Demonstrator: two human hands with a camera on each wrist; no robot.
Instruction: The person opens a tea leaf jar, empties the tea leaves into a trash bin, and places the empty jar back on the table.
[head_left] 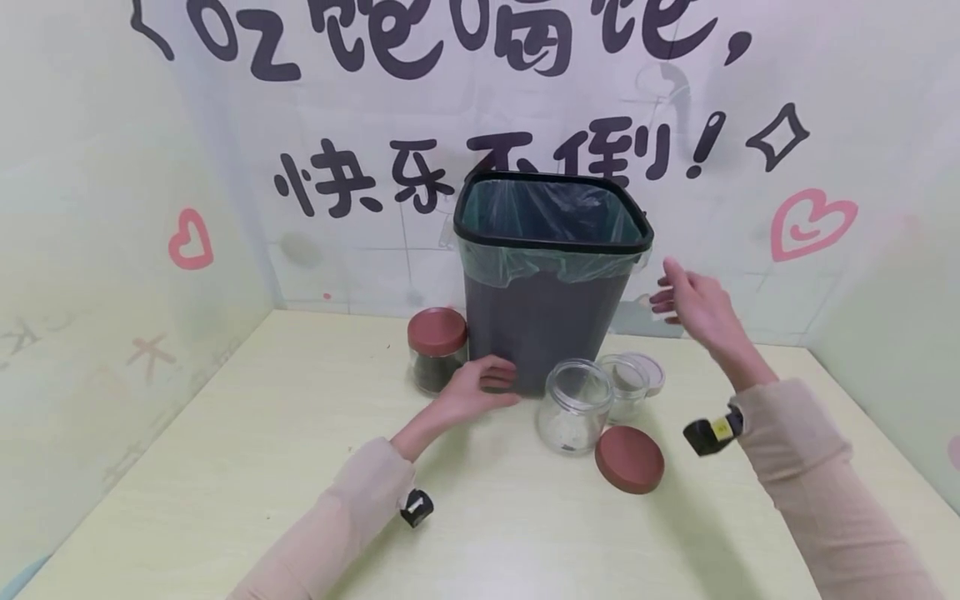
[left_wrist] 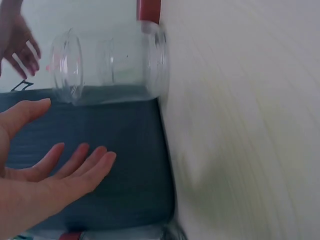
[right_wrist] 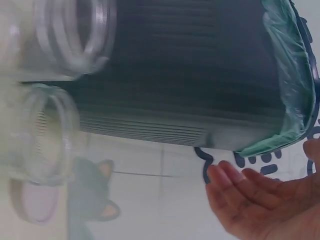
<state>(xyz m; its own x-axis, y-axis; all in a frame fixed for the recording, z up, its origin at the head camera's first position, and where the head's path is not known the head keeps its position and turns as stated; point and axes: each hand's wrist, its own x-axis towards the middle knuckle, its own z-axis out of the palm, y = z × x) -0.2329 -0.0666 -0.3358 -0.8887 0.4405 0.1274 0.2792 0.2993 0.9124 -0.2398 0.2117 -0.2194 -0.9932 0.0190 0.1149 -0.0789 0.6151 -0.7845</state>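
Note:
A dark grey trash bin (head_left: pixel 543 317) lined with a green plastic bag (head_left: pixel 525 265) stands against the back wall. My left hand (head_left: pixel 478 392) is low in front of it, fingers spread and holding nothing, between a red-lidded jar (head_left: pixel 437 350) and a large lidless glass jar (head_left: pixel 576 408). The left wrist view shows the thumb and fingers apart near that glass jar (left_wrist: pixel 107 65). My right hand (head_left: pixel 701 308) is raised beside the bin's right side, empty, its fingers (right_wrist: pixel 250 190) loosely bent below the bag-covered rim (right_wrist: pixel 305 100).
A smaller open glass jar (head_left: pixel 626 387) stands behind the large one, with a pale lid (head_left: pixel 651 372) behind it. In front lies a red-brown lid (head_left: pixel 630 460) on the light wooden table (head_left: pixel 487 525). Printed walls (head_left: pixel 360 275) enclose the back and sides.

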